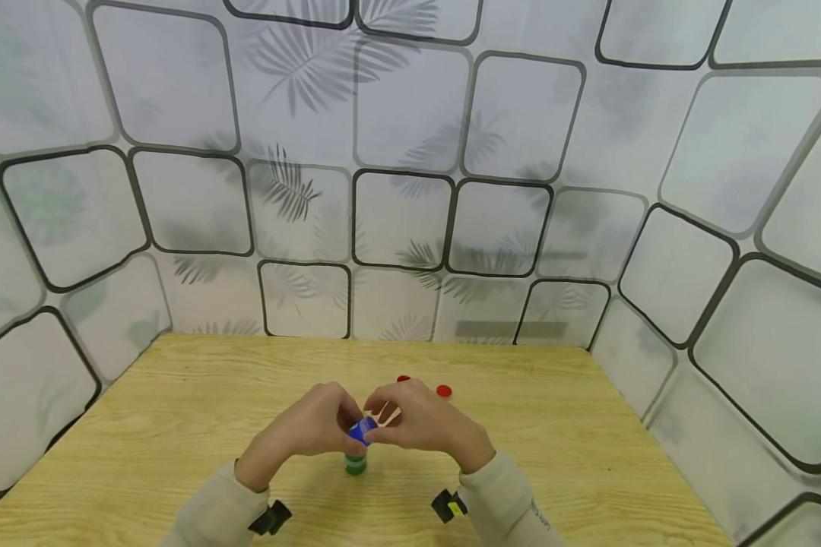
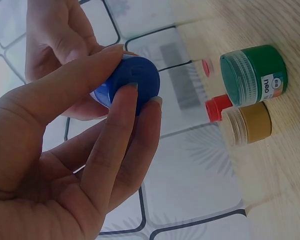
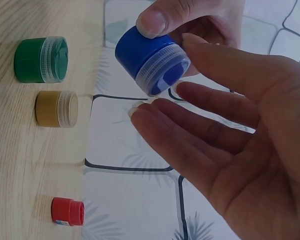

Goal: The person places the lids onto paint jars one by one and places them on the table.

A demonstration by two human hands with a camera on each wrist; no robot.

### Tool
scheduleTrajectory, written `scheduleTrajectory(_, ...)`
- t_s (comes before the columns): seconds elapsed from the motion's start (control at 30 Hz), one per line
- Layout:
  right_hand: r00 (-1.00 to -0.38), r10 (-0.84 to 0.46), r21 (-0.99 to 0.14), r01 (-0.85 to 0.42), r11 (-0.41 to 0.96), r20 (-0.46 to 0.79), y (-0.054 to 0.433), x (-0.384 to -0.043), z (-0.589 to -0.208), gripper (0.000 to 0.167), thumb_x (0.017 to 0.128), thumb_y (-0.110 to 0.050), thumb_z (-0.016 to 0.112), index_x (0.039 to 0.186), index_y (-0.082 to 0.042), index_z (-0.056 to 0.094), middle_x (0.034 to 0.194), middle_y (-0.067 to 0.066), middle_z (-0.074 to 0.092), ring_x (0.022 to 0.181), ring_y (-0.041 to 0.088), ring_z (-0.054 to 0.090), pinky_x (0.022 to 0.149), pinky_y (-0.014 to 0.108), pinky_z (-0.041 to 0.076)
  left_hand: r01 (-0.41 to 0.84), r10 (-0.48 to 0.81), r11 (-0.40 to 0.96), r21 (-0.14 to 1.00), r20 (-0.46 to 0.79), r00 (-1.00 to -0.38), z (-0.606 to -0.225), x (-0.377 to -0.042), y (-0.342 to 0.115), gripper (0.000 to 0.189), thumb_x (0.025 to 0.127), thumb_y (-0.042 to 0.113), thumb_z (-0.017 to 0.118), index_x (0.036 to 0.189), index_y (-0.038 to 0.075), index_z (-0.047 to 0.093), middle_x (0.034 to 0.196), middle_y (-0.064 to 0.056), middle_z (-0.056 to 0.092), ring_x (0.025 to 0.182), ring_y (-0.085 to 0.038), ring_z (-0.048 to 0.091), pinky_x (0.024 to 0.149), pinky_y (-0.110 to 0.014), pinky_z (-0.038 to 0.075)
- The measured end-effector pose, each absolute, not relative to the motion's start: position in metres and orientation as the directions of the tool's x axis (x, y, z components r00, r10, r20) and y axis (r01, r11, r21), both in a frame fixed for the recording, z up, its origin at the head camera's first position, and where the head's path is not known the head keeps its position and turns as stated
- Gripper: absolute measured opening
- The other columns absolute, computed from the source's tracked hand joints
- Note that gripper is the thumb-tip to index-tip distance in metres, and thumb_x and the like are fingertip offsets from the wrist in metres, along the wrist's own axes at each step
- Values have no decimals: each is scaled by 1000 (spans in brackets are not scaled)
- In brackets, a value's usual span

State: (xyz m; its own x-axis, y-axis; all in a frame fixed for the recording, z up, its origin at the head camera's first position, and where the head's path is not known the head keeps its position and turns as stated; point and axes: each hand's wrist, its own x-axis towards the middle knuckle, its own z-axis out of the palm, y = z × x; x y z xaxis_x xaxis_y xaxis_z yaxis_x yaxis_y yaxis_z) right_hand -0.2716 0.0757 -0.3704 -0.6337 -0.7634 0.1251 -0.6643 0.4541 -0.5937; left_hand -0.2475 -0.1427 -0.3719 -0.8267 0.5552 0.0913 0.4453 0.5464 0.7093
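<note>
A small blue paint jar (image 1: 362,431) with a clear ribbed lid is held up above the table, tilted. My left hand (image 1: 320,419) grips it by its body, thumb on one side and fingertips at its base (image 2: 135,80). At the lid side is my right hand (image 3: 240,120), its thumb tip right at the jar (image 3: 147,55) and its other fingers spread loosely around the lid without closing on it. Below the hands, a green paint jar (image 1: 356,463) stands on the table, partly covered in the head view.
A yellow-brown paint jar (image 3: 55,109) stands beside the green one, hidden by the hands in the head view. Farther back are a red jar (image 2: 219,108), uncapped, and a flat red disc (image 1: 444,390). Patterned wall panels (image 1: 404,220) enclose the wooden table (image 1: 554,448).
</note>
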Motion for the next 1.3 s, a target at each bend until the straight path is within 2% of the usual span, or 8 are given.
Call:
scheduleTrajectory(0.27, -604, -790, -600, -673, 433, 107, 76, -271, -370, 26, 91, -7, 78, 117, -8, 72, 112, 5, 74, 96, 8, 73, 83, 15, 57, 429, 548, 548, 718, 80, -833, -371, -247, -142, 15, 76, 9, 90, 88, 6, 81, 76, -1, 76, 66, -10, 68, 60, -22, 56)
scheduleTrajectory(0.57, -609, -784, -562, -692, 453, 118, 75, -271, -371, 19, 94, -15, 77, 111, -8, 75, 104, 3, 75, 85, -2, 68, 76, 14, 56, 427, 550, 543, 723, 78, -831, -372, -247, -142, 17, 76, 9, 90, 90, 5, 81, 77, -2, 77, 67, -10, 69, 61, -22, 56)
scheduleTrajectory(0.97, -597, -791, -548, -710, 442, 136, 75, -272, -374, 19, 100, -24, 69, 103, -6, 77, 90, 4, 78, 72, -3, 66, 68, 13, 54, 433, 560, 530, 729, 83, -825, -372, -247, -143, 15, 76, 8, 89, 89, 6, 81, 78, -2, 77, 68, -11, 69, 61, -22, 56)
scheduleTrajectory(1.13, -600, -787, -545, -711, 444, 141, 75, -273, -374, 25, 102, -27, 65, 93, -7, 77, 77, 2, 74, 57, -4, 55, 57, 14, 49, 430, 560, 528, 733, 79, -824, -371, -247, -143, 15, 76, 8, 90, 89, 7, 82, 78, -2, 77, 68, -11, 69, 62, -23, 57)
scheduleTrajectory(1.3, -609, -783, -552, -699, 455, 127, 76, -273, -374, 32, 103, -30, 62, 83, -8, 75, 59, -3, 54, 45, -3, 35, 46, 14, 33, 435, 566, 519, 736, 85, -820, -372, -247, -142, 16, 75, 8, 90, 89, 7, 82, 80, -2, 78, 69, -11, 71, 64, -21, 57)
